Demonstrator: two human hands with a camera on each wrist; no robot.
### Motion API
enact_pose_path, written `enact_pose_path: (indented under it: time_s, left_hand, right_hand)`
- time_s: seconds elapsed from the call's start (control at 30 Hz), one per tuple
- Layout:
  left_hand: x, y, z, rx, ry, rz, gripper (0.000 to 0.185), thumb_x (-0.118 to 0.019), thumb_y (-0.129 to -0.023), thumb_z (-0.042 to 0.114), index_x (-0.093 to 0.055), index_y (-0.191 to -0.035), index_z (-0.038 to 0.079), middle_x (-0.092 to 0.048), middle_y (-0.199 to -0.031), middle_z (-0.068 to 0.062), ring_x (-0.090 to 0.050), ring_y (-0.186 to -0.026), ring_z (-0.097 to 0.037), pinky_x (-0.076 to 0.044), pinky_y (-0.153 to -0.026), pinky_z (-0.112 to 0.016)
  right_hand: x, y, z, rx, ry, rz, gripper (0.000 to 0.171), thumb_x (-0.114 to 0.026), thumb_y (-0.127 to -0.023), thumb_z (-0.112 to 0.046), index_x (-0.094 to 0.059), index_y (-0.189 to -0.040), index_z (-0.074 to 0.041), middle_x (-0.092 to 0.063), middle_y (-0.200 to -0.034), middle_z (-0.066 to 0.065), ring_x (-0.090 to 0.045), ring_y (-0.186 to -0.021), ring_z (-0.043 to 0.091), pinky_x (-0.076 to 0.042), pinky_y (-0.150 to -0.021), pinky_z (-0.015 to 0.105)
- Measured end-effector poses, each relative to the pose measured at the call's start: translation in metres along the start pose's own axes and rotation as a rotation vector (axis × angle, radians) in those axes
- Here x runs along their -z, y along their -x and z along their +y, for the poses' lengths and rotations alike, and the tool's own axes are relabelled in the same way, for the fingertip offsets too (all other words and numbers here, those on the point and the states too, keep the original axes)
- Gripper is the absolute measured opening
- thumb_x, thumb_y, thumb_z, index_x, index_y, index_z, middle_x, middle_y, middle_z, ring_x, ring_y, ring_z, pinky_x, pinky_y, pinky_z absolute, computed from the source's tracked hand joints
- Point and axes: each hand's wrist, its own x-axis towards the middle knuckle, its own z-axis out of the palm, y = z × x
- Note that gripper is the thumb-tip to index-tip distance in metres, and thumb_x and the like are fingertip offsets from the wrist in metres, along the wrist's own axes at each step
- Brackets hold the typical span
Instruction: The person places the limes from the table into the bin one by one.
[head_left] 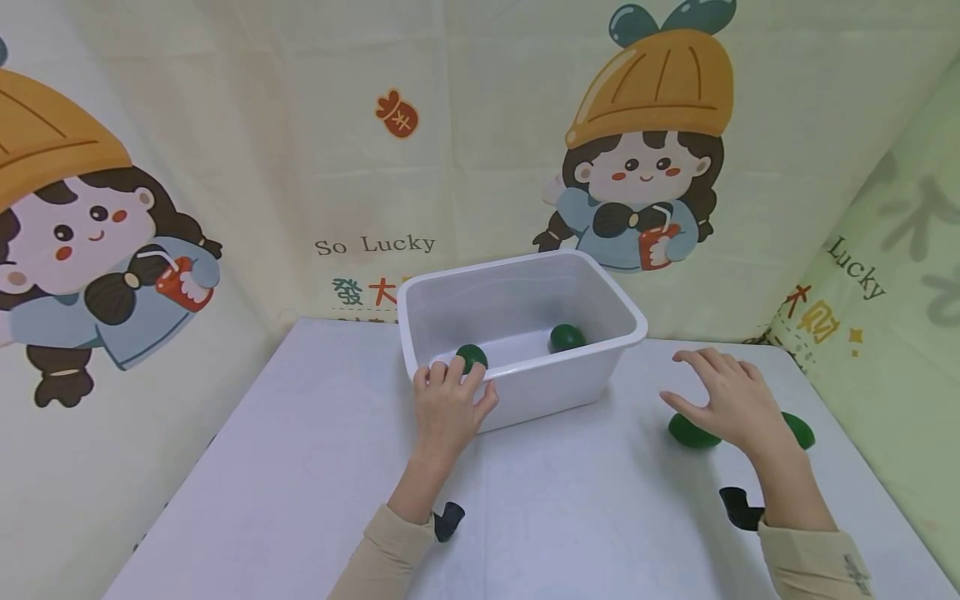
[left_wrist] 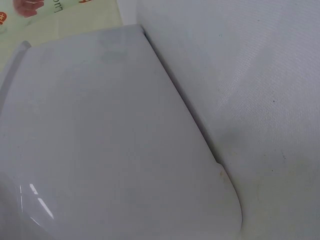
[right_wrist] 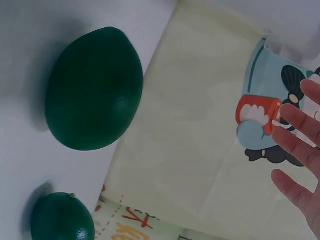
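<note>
A white plastic bin (head_left: pixel 540 400) stands on the table, two green limes inside: one lime (head_left: pixel 472 357) by the near left corner, another lime (head_left: pixel 567 337) farther right. My left hand (head_left: pixel 446 417) holds the bin's near rim at that corner, fingers hooked over it and thumb outside; the left wrist view shows only the bin's outer wall (left_wrist: pixel 95 130). My right hand (head_left: pixel 731 400) is held in the air right of the bin, fingers spread, nothing in them. Below it lie two more limes, one lime (head_left: pixel 688 433) partly behind the hand, one lime (head_left: pixel 799 430) behind the wrist.
The white-covered table (head_left: pixel 570 517) runs up to a printed cloth backdrop (head_left: pixel 480 150) behind the bin and a cloth side wall (head_left: pixel 900 350) on the right. Small black pieces (head_left: pixel 448 522) stick out at both wrists.
</note>
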Motion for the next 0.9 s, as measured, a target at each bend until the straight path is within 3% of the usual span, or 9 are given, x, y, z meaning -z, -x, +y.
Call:
enact_pose_path:
  time_s: [0.57, 0.9]
  left_hand:
    - [0.001, 0.0, 0.001, -0.005, -0.003, 0.003, 0.024, -0.045, -0.083, 0.035, -0.061, -0.087, 0.018, -0.052, -0.081, -0.003, -0.046, -0.076, -0.023, -0.036, -0.071, -0.04]
    - [0.0, 0.0, 0.0, -0.006, 0.006, 0.053, 0.021, -0.049, -0.08, 0.035, -0.06, -0.082, 0.018, -0.05, -0.078, -0.004, -0.046, -0.073, -0.023, -0.036, -0.07, -0.039]
  right_hand:
    - [-0.01, 0.014, 0.019, -0.041, 0.008, -0.066, 0.062, -0.06, -0.079, -0.052, -0.048, -0.12, -0.007, -0.047, -0.121, 0.022, -0.041, -0.109, 0.042, -0.025, -0.088, 0.06]
    - [-0.018, 0.021, 0.031, -0.067, 0.002, -0.094, 0.063, -0.059, -0.079, -0.053, -0.047, -0.121, -0.007, -0.046, -0.121, 0.022, -0.04, -0.109, 0.043, -0.025, -0.087, 0.061]
